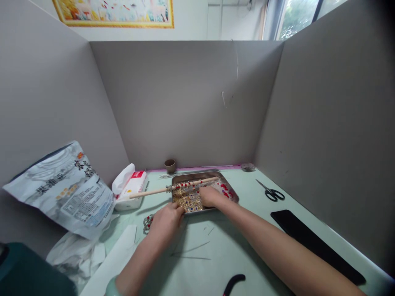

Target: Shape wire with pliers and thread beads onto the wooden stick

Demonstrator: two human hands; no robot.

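A metal tray (228,187) holds gold, clear and red beads (188,201). My right hand (211,196) reaches into it, its fingers curled down among the beads; whatever is between the fingertips is hidden. At the tray's front left corner is my left hand (166,220), fingers bent together; I cannot make out what they hold. Across the tray lies a thin wooden stick (151,192), wrapped along part of its length with wire and red and clear beads. A small coil of beaded wire (147,224) sits just left of my left hand.
Scissors (271,193) and a long black strip (317,246) lie at right. Pliers with a black handle (233,283) are in front, near loose wire pieces (194,258). At left are a tissue pack (131,191) and a white pouch (68,189). A small brown cup (170,165) stands behind.
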